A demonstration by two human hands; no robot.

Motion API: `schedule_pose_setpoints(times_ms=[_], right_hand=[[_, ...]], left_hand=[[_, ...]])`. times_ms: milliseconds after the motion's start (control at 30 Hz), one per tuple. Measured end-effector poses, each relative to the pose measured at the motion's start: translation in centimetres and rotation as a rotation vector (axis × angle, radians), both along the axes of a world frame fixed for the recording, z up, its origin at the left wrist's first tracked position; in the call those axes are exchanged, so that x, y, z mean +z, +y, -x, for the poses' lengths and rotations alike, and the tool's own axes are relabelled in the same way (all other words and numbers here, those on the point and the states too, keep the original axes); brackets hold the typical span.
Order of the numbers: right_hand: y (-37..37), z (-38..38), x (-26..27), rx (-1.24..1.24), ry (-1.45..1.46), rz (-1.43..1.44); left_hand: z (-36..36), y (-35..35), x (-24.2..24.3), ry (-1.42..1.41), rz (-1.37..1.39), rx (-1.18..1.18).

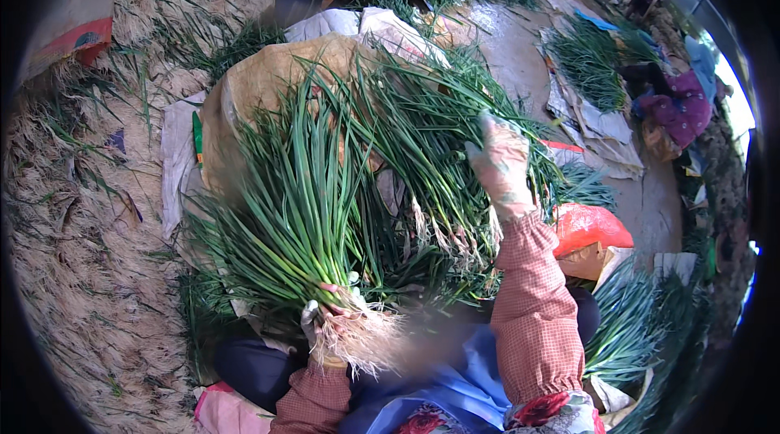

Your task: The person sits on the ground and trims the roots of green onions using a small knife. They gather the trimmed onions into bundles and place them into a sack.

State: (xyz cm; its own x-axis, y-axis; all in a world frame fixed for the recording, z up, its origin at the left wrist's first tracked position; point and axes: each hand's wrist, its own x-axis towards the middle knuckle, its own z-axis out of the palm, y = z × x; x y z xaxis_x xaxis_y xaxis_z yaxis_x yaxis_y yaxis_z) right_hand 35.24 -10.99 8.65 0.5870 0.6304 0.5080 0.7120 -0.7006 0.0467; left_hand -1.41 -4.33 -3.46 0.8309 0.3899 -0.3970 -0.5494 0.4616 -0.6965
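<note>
My left hand (312,327), in a pale glove, grips a thick bunch of green onions (304,190) low down by the white bulbs. Its pale stringy roots (359,336) spill over the fingers toward my lap, and the long leaves fan away from me. My right hand (503,169), in a stained pale glove, reaches out over a loose heap of green onions (420,147). Thumb and forefinger are spread among the leaves; the other fingers are partly hidden. Checked sleeve covers (536,306) wrap both forearms.
Under the heap lies a tan sack sheet (262,80). Cut roots (79,251) cover the ground at left. A red plastic bag (588,230) and more green onions (627,318) sit at right. Another person (682,99) in purple is at the far right.
</note>
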Motion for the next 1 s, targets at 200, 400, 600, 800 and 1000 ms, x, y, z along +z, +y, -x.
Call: schedule_pose_setpoints(times_ms=[200, 400, 600, 800, 1000], right_hand=[[2.9, 5.3, -10.4, 0.049, 0.636, 0.541], [1.2, 10.8, -7.7, 0.187, 0.587, -0.076], [-3.0, 18.2, -8.8, 0.556, 0.663, 0.157], [-1.2, 13.8, -8.2, 0.036, 1.906, -0.958], [3.8, 18.0, -7.2, 0.236, 2.288, -0.794]], left_hand=[[-0.3, -0.6, -1.0, -0.376, -0.027, 0.130], [-0.8, 1.2, 2.4, 0.281, -1.109, -0.218], [-2.2, 0.8, 0.2, 0.224, -0.850, -0.144], [-1.8, 0.4, 2.9, -0.886, 0.769, 0.162], [-1.5, 0.8, 1.4, -1.031, 1.022, 0.099]])
